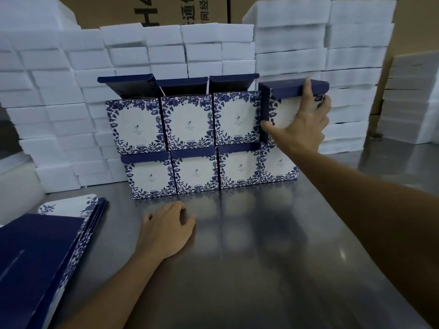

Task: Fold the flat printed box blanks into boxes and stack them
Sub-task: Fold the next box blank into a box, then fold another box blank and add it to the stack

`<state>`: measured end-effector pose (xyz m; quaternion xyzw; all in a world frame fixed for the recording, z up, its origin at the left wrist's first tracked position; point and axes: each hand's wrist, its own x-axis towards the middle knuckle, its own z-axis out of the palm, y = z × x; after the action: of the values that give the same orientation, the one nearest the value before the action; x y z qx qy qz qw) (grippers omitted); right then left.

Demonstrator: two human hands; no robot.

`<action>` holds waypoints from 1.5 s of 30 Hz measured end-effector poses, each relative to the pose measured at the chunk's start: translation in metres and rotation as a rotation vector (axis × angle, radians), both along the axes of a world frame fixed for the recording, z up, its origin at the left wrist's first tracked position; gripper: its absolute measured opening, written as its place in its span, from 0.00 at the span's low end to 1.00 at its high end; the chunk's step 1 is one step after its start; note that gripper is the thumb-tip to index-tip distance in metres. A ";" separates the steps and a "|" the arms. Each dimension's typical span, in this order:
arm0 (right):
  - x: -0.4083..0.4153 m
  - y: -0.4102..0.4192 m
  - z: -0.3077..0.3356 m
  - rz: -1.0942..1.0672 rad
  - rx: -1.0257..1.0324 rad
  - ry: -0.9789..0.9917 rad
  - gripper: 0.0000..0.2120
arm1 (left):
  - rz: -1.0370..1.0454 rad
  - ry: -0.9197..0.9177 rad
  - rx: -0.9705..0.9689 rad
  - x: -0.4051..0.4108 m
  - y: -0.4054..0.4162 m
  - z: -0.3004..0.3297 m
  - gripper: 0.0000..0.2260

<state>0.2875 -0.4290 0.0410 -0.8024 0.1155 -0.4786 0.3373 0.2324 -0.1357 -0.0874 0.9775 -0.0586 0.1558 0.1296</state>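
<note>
Background: white foam blocks (59,96) are standing in tall stacks behind the work, with brown cartons (152,9) rising behind them.
Surface: steel bench (249,269) is reflecting the light.
Stacked boxes (190,143): sitting in two rows at the back of the bench, four below and three above (upper lids standing open).
Newest box (280,110): sitting at the right end of the upper row, tilted slightly.
Right hand (306,122): gripping the newest box, thumb on its left side, fingers curling round its top and right edge.
Left hand (168,229): resting palm-down on the bench, fingers relaxed, holding nothing.
Flat blanks (47,252): lying piled at the left edge.
</note>
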 end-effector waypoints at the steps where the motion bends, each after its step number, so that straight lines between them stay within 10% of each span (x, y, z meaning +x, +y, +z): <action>1: 0.003 -0.001 -0.003 0.005 0.001 0.023 0.55 | -0.002 0.005 -0.003 0.000 0.000 0.000 0.11; 18: -0.009 0.007 -0.064 0.112 -0.255 0.589 0.30 | 0.002 -0.006 -0.016 -0.001 -0.002 0.001 0.11; 33: -0.111 0.085 -0.117 0.419 0.698 0.297 0.03 | -0.025 -0.071 0.035 -0.072 -0.009 0.010 0.09; 45: -0.165 0.111 -0.115 0.627 0.707 0.208 0.12 | 0.596 -0.040 0.145 -0.132 0.072 0.040 0.28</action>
<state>0.1229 -0.3177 -0.0743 -0.6784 0.0566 -0.2025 0.7040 0.0999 -0.0642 -0.0476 0.9550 0.2174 0.2016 0.0071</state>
